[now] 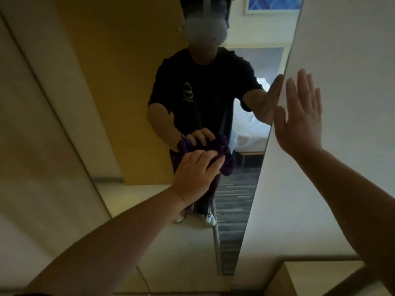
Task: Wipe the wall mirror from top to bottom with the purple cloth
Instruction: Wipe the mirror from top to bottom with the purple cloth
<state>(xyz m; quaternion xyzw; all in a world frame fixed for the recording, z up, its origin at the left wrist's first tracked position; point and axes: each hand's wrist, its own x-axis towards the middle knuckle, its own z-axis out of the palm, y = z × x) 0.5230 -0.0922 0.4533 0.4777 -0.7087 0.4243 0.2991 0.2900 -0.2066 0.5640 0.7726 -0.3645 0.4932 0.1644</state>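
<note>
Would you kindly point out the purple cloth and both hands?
purple cloth [227,165]: head view, bunched lower right fold.
left hand [193,174]: head view, back of hand.
right hand [303,120]: head view, back of hand.

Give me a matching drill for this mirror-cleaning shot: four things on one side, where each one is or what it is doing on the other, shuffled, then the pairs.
Things
1. crumpled purple cloth
2. left hand
3. right hand
4. tall frameless wall mirror

Places or states
A. flat and open on the white wall
B. pressing the cloth to the glass
C. bunched under the fingers, on the glass
D. mounted left of the white wall

Pairs: 1-C, 2-B, 3-A, 4-D
</note>
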